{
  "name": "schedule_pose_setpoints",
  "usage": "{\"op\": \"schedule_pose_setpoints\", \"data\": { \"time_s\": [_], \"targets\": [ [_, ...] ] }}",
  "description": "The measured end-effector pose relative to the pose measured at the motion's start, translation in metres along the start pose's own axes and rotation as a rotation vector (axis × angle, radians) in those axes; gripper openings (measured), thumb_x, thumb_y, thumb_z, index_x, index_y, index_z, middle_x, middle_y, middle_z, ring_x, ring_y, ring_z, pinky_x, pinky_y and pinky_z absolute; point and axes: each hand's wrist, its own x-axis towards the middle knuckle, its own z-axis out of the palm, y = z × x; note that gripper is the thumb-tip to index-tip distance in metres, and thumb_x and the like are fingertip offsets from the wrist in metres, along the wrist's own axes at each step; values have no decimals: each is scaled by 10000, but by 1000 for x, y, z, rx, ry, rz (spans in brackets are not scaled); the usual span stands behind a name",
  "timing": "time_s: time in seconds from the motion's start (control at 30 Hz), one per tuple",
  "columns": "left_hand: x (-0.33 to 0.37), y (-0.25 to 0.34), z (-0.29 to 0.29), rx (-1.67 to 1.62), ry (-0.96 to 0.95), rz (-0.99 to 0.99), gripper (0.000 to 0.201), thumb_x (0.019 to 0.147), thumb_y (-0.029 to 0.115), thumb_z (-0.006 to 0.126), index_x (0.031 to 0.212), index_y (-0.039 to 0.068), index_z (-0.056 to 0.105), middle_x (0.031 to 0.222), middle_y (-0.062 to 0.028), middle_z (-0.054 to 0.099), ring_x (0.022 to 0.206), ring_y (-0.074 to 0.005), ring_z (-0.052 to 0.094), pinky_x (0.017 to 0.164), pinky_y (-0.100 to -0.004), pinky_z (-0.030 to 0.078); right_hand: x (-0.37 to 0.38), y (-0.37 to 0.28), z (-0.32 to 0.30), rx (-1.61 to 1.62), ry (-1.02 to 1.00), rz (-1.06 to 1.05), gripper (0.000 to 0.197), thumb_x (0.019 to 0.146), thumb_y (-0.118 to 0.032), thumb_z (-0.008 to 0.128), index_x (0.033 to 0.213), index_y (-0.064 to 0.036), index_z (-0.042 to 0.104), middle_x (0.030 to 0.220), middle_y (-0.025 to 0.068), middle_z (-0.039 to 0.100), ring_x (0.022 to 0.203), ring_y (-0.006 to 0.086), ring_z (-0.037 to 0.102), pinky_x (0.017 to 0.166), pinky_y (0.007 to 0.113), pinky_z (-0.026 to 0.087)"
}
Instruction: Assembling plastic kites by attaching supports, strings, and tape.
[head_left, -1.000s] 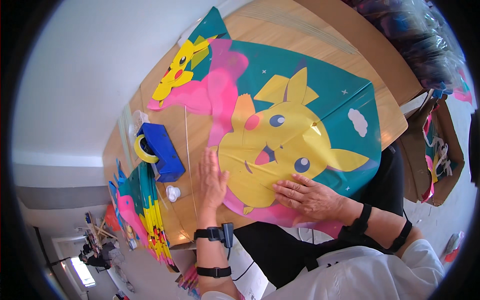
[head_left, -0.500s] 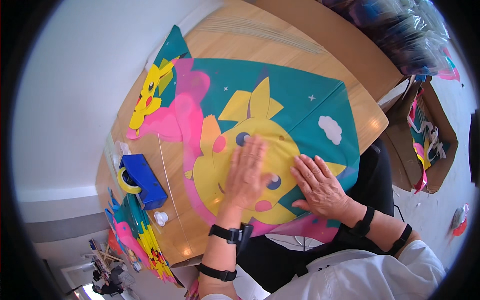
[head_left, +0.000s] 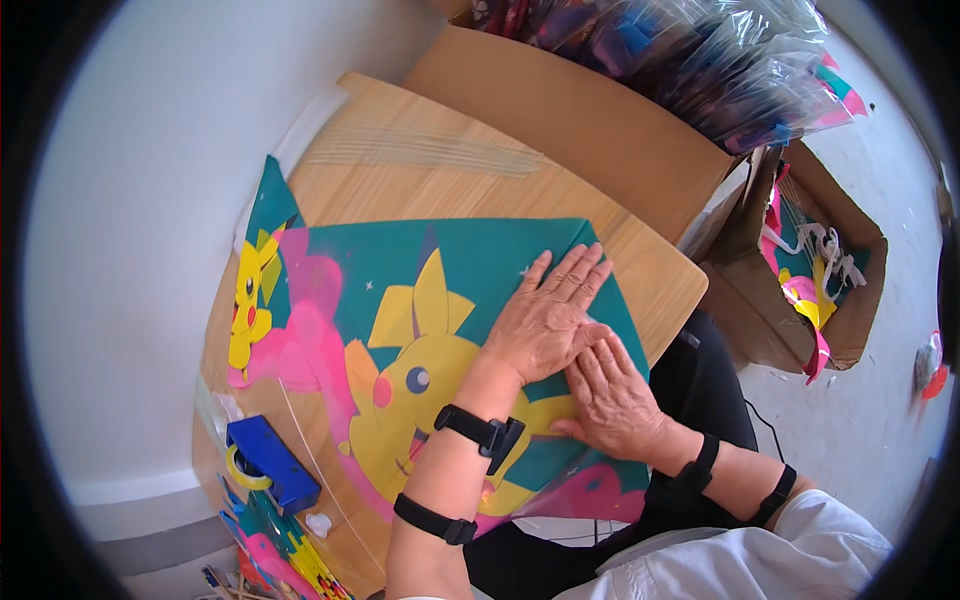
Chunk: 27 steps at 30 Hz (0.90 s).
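Observation:
A thin teal kite (head_left: 470, 240) lies spread over the wooden table, printed with a large yellow cartoon figure, pink shapes and small white stars. My left hand (head_left: 545, 320) rests flat on its teal upper right part, fingers stretched toward the corner. Close beside it, almost touching at the thumb, my right hand (head_left: 615, 400) lies flat near the right edge, fingers extended. Neither hand grips anything. My left forearm hides part of the yellow figure. A smaller yellow figure (head_left: 248, 300) shows on the kite's far left section.
Left of the kite stand a blue tape dispenser (head_left: 285, 465) and a small white piece (head_left: 318, 525). Thin rods (head_left: 420, 152) lie along the table's far side. More printed kites (head_left: 275, 560) hang at lower left. Cardboard boxes (head_left: 570, 120) stand beyond the table and at right.
My left hand has slid from the yellow face up and right to the teal corner area, next to my right hand. The view has shifted, so the table appears lower and farther left.

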Motion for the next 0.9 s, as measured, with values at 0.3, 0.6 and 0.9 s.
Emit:
{"op": "schedule_pose_setpoints", "data": {
  "time_s": [0.3, 0.6, 0.9],
  "targets": [
    [30, -53, -12, 96, 167, -277, 622, 937, 379, 419, 1437, 57, 235, 1478, -170, 256, 1365, -314, 245, 1106, -465, 174, -1, -1, -5, 4, 12, -2, 851, 806, -563, 522, 1311, 106, 381, 1420, 275, 293, 1361, 388, 230, 1129, 463, 128],
    [-133, 59, -20, 37, 196, -875, 683, 887, 301, 542, 1426, 21, 230, 1465, -229, 232, 1377, -353, 196, 1098, -507, 165, 27, 3, -35, 70, 91, -48, 754, 744, -420, 681, 1263, 70, 437, 1403, 223, 341, 1349, 327, 267, 1109, 468, 181],
    [-214, 82, 14, 133, 113, -1046, 717, 861, 375, 493, 1436, 42, 222, 1493, -184, 209, 1385, -339, 186, 1113, -513, 97, 63, 33, -15, -34, 82, -162, 826, 784, -555, 560, 1369, -10, 352, 1455, 171, 290, 1370, 276, 235, 1134, 424, 113]
  ]
}}
